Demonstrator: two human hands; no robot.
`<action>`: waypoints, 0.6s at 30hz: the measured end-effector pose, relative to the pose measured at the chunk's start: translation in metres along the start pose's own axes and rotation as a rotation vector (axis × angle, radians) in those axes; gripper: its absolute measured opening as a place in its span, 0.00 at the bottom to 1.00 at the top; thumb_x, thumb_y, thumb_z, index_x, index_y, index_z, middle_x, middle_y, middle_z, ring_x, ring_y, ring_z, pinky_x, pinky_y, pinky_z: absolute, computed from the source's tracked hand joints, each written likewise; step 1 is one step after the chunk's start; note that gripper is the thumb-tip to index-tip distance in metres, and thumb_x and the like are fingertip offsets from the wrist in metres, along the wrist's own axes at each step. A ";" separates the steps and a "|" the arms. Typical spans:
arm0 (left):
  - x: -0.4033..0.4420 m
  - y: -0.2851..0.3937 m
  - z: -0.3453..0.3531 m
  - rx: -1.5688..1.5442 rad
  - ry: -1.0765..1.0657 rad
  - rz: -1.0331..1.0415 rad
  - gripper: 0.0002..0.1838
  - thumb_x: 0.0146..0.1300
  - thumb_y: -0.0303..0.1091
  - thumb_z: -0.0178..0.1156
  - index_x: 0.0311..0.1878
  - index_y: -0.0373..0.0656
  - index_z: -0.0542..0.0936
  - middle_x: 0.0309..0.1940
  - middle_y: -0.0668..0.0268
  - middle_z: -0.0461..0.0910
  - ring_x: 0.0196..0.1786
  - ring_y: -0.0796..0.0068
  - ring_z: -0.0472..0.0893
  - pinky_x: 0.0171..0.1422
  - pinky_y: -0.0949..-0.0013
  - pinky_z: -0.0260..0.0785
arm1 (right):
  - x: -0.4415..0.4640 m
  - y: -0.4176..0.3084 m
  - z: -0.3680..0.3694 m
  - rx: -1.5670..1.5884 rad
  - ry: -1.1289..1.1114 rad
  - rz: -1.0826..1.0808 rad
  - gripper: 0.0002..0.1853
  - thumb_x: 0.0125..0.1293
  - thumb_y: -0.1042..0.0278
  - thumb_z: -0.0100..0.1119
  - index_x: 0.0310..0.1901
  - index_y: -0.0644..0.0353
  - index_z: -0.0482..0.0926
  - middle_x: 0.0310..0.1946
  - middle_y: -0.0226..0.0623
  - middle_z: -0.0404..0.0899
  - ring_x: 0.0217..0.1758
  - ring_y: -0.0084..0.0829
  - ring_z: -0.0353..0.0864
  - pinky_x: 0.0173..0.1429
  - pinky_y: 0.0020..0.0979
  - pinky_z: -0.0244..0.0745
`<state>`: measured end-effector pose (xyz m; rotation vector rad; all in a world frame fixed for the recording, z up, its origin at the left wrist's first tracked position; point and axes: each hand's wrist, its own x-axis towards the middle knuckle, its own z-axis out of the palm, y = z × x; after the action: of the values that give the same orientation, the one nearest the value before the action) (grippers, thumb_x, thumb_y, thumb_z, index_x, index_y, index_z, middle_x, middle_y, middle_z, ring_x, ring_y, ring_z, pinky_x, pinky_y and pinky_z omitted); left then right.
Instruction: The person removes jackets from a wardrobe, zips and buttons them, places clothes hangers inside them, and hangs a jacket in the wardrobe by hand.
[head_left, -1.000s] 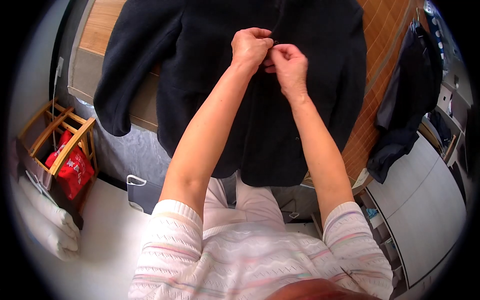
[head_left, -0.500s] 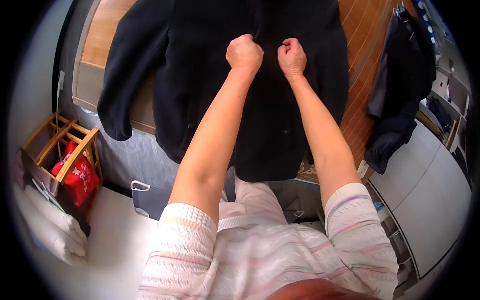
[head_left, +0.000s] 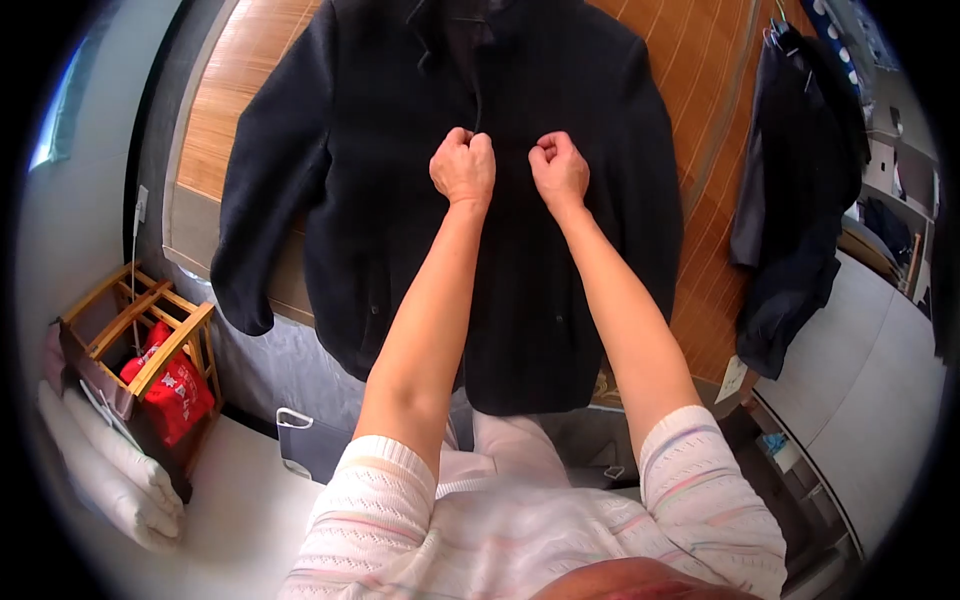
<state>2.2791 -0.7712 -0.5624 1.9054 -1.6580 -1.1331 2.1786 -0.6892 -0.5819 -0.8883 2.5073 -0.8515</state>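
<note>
A black jacket [head_left: 395, 215] lies front side up, with its collar away from me and its hem hanging toward my legs. My left hand [head_left: 463, 170] is closed on the jacket's front edge, just below the collar opening. A short way to the right, my right hand [head_left: 561, 174] is closed against the front panel with its fingers curled inward. Whatever is between the right fingers is hidden. One sleeve is spread out to the left, and the other runs down along the right side.
The jacket lies over a brown slatted mat [head_left: 715, 95]. Dark clothes [head_left: 800, 190] hang at the right beside a pale cabinet surface [head_left: 870, 350]. On the left stand a wooden rack [head_left: 150, 310] with a red bag [head_left: 175, 395] and rolled white bedding [head_left: 115, 475].
The view has tilted up, so the collar now shows and everything sits lower in the picture. Both hands remain closed at the jacket's front, about the same distance apart.
</note>
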 end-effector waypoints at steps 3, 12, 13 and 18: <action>0.007 -0.003 -0.005 -0.057 -0.072 -0.061 0.12 0.45 0.36 0.51 0.26 0.41 0.80 0.26 0.54 0.80 0.34 0.51 0.78 0.41 0.58 0.68 | -0.007 -0.030 0.001 0.149 -0.151 0.059 0.10 0.56 0.59 0.59 0.33 0.56 0.77 0.21 0.34 0.79 0.27 0.37 0.80 0.34 0.35 0.73; 0.015 -0.025 -0.008 -0.757 -0.273 -0.223 0.12 0.44 0.31 0.53 0.31 0.35 0.79 0.23 0.63 0.78 0.30 0.72 0.75 0.37 0.70 0.67 | -0.002 -0.031 0.010 0.387 -0.317 0.047 0.11 0.60 0.63 0.57 0.35 0.63 0.79 0.24 0.40 0.80 0.28 0.31 0.80 0.35 0.29 0.73; 0.015 -0.026 -0.011 -0.849 -0.327 -0.277 0.11 0.47 0.27 0.52 0.33 0.33 0.78 0.25 0.68 0.77 0.30 0.78 0.74 0.36 0.76 0.66 | -0.004 -0.033 0.008 0.397 -0.337 0.047 0.11 0.60 0.63 0.57 0.36 0.64 0.79 0.24 0.38 0.80 0.27 0.28 0.79 0.34 0.28 0.72; 0.012 -0.026 -0.020 -0.957 -0.474 -0.292 0.10 0.51 0.19 0.51 0.36 0.36 0.78 0.29 0.69 0.77 0.30 0.80 0.74 0.38 0.78 0.67 | -0.006 -0.039 0.002 0.560 -0.441 0.150 0.12 0.60 0.64 0.59 0.38 0.67 0.78 0.24 0.30 0.78 0.26 0.19 0.74 0.32 0.22 0.70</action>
<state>2.3104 -0.7808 -0.5728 1.2944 -0.7136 -2.1145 2.2010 -0.7103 -0.5580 -0.6032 1.7948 -1.0884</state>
